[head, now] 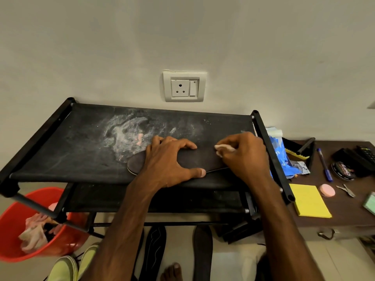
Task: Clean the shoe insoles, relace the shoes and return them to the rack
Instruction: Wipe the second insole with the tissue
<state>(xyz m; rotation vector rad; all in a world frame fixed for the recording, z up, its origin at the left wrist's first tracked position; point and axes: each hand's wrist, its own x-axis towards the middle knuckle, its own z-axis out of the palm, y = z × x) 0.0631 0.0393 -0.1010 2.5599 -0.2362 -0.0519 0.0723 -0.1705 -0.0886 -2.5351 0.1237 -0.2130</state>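
1. One dark insole (138,163) lies flat on the top shelf of the black rack (60,151), pinned under the left grip (170,159). Its rounded end sticks out to the left of that grip.
2. The left grip is spread. Its fingers press the far edge of the insole and its thumb lies along the near edge.
3. The right grip (243,157) is pressed together, pinching a white wad (221,148) that touches the insole just right of the left grip's fingers.
4. Beyond and to the left of the left grip, a white powdery smear (125,134) with pink flecks marks the shelf fabric.
5. Just right of the right grip, past the rack's side bar, a blue packet (281,157) rests on the desk (345,211). Its print is too small to read.
6. Farther right lie a blue pen (324,165) and a round black tin (344,169). The tin's lettering seems to read "Cherry" but is blurred.
7. Nearer the person than the right grip, a yellow note pad (309,200) sits beside a pink disc (327,190).
8. Below both grips, two more dark insoles (154,250) lie on the floor.
9. Down to the left of the left grip are yellow-green shoes (67,266) and a red bucket (12,230) holding cloths.
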